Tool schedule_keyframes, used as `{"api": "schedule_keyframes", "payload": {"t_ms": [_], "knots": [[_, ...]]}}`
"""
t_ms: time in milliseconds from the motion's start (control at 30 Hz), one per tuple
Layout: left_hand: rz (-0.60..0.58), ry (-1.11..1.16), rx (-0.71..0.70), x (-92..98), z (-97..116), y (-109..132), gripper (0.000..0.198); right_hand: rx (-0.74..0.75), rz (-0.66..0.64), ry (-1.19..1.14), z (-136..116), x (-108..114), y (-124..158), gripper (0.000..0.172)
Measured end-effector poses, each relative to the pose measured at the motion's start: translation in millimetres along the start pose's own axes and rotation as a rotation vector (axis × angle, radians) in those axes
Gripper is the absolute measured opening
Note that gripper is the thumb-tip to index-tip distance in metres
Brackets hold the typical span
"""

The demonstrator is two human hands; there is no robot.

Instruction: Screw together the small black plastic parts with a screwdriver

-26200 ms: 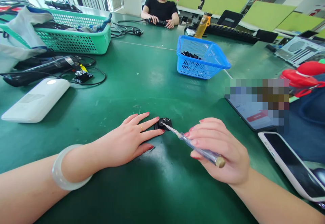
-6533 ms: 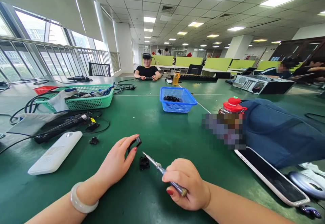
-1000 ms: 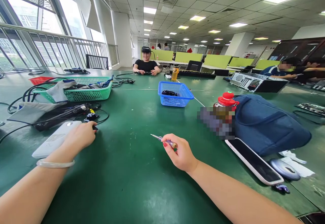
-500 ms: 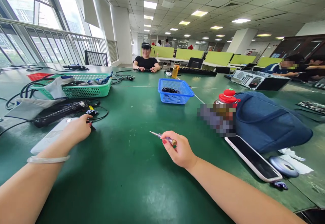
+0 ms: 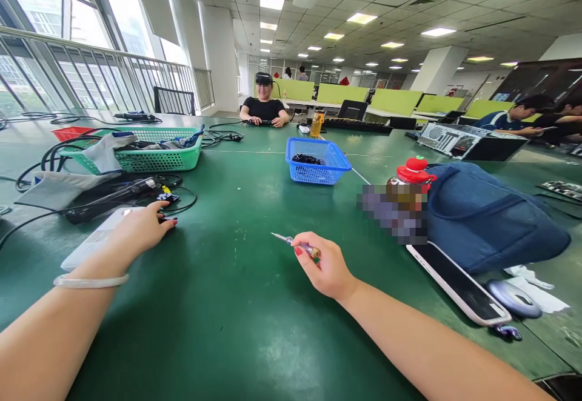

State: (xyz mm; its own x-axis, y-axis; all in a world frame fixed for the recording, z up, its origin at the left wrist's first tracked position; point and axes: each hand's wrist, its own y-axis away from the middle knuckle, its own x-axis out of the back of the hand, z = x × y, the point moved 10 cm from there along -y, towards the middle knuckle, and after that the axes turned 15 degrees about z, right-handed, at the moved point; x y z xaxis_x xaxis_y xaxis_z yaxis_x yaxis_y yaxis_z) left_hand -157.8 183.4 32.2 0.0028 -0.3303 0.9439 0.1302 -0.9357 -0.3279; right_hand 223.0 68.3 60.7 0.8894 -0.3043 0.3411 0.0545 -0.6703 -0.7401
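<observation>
My left hand (image 5: 139,229) reaches out to the left over the green table (image 5: 245,304), its fingers curled down. Their red-nailed tips are at a small black part (image 5: 166,219) beside the white power bank (image 5: 93,241); what they grip is hidden. My right hand (image 5: 325,268) hovers near the table's middle, closed round the handle of a small screwdriver (image 5: 291,241). The metal tip points left and slightly up, touching nothing.
A green basket (image 5: 150,160) with cloth and cables stands at the back left, above black tools and wires (image 5: 113,198). A blue basket (image 5: 318,169) holds black parts. On the right lie a blue bag (image 5: 491,216), a red-capped bottle (image 5: 411,174) and a phone (image 5: 459,284). A person (image 5: 264,109) sits opposite.
My left hand has stayed by the power bank, shifting slightly with its fingertips curling at the small black part. My right hand holds the screwdriver in nearly the same place.
</observation>
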Motion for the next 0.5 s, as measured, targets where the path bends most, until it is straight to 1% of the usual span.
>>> {"api": "schedule_keyframes", "payload": {"t_ms": [100,233,300,333,400,500], "knots": [[-0.033,-0.058,0.058,2.1,2.2,6.0,0.065,-0.002,0.005,0.005,0.6,0.1,0.1,0.014],[-0.080,-0.059,0.031,-0.3,8.9,9.6,0.067,-0.002,-0.004,0.010,1.4,-0.6,0.8,0.015],[-0.086,-0.063,0.014,1.5,10.9,10.4,0.070,0.002,-0.001,0.008,0.9,-0.1,0.8,0.015],[-0.070,-0.062,0.013,5.2,11.5,10.1,0.070,0.006,0.004,0.005,0.4,0.4,0.6,0.015],[0.003,-0.047,0.041,18.0,10.1,8.6,0.066,0.013,0.012,-0.002,-1.1,1.2,0.0,0.015],[0.132,-0.040,0.154,38.5,-0.9,7.1,0.054,0.025,0.014,-0.010,-3.8,1.4,-1.2,0.014]]}}
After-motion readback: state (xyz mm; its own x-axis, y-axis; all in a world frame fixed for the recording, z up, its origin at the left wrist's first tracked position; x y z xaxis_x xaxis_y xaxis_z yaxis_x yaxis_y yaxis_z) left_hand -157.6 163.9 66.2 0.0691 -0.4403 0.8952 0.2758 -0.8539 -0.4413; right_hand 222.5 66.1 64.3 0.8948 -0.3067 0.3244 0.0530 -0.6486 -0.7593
